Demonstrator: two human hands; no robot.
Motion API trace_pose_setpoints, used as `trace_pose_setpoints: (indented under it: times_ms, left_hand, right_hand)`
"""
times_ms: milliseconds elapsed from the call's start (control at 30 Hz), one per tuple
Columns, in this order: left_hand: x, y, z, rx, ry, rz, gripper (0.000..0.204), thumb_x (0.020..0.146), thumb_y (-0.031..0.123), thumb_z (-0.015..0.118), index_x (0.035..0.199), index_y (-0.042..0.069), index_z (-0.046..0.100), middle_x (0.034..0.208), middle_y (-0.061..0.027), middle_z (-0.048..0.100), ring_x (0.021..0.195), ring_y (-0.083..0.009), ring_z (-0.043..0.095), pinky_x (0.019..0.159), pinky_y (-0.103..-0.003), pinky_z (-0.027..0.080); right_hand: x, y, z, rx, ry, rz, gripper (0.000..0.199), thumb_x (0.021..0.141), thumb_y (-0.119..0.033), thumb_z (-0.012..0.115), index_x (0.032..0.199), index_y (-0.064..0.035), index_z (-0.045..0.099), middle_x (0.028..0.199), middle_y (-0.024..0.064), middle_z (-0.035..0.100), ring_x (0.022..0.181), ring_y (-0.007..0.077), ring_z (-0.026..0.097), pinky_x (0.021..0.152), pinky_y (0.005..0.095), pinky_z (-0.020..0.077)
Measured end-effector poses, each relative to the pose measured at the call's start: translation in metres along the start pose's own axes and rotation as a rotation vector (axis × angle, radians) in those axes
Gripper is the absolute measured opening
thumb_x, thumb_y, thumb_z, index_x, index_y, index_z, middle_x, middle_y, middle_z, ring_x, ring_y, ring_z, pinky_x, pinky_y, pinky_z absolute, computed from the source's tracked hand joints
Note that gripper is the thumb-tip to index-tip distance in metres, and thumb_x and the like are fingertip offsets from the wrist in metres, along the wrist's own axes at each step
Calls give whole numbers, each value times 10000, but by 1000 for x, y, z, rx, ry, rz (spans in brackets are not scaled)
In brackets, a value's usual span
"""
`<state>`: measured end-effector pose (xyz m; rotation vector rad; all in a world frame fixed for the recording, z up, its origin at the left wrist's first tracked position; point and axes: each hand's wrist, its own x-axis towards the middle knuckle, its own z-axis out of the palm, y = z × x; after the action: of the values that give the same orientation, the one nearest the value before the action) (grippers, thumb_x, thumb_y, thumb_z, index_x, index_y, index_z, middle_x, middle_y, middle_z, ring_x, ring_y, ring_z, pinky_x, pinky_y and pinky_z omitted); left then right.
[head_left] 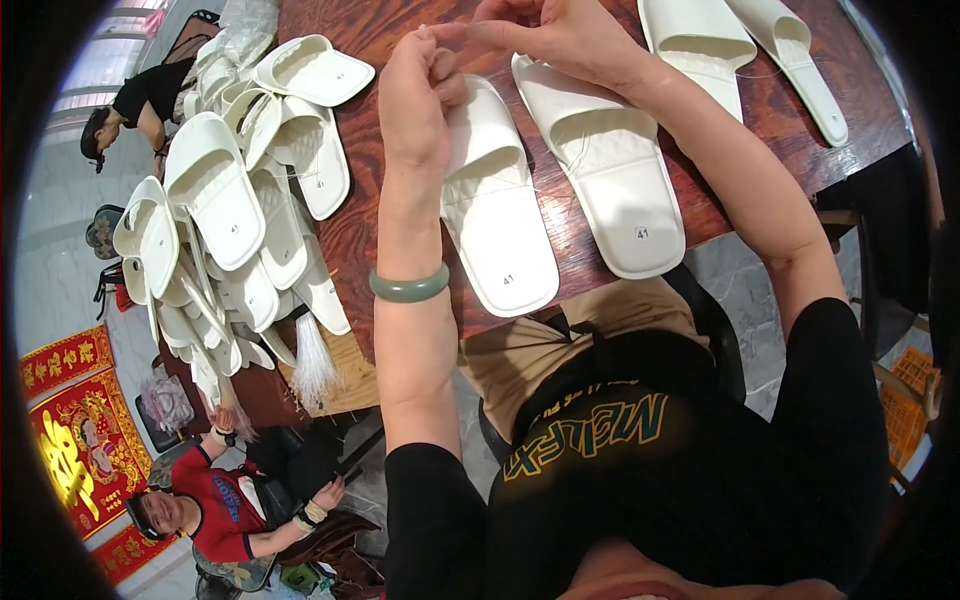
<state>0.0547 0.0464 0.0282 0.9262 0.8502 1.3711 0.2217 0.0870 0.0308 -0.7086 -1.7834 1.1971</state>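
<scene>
At the top of the head view my left hand (422, 95) is closed, its fingers curled and thumb pressed to the forefinger. Beside it, my right hand (565, 40) reaches in with bent fingers, partly cut off by the upper edge. The two hands almost meet; anything pinched between the fingertips is too small to make out. Under them lies a pair of white slippers on the table: the left slipper (505, 240) is next to my left wrist, the right slipper (630, 200) below my right hand. A thin thread shows at their straps.
A big pile of white slippers (215, 190) covers the left of the wooden table (345, 250), with a bundle of white thread (316, 365) hanging there. Another slipper pair (700, 50) lies at the far right. One person in red (225, 500) sits left; another in black (150, 100) leans over farther off.
</scene>
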Motion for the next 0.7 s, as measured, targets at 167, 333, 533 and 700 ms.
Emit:
trace_pose_setpoints:
  times_ms: [167,333,533,700]
  left_hand:
    - [-3,-6,9,382,96,98,258,950,233,452,1015,-4,530,654,42,378,541,-44,289,495,-195,256]
    - [-2,-4,7,369,74,156,265,957,247,461,1027,0,528,658,38,399,546,-46,296,497,-195,262]
    - [-2,-4,8,428,103,267,221,966,195,413,974,10,533,613,53,410,538,-17,327,467,-185,255]
    - [-5,-6,9,430,115,232,201,942,189,440,955,19,546,622,33,414,545,-48,320,494,-200,266]
  right_hand:
    - [0,-2,0,76,38,20,139,867,-106,590,834,27,612,736,44,622,677,83,546,615,240,447]
    - [-1,-4,-1,-35,46,-12,149,853,-113,598,830,33,613,712,61,621,658,95,545,598,254,440]
    - [-2,-1,-1,-77,137,-63,155,851,-135,602,833,18,624,740,67,627,677,101,548,615,256,444]
    - [-2,5,3,-98,77,-161,218,855,-203,627,925,3,639,800,47,663,740,95,608,703,238,481]
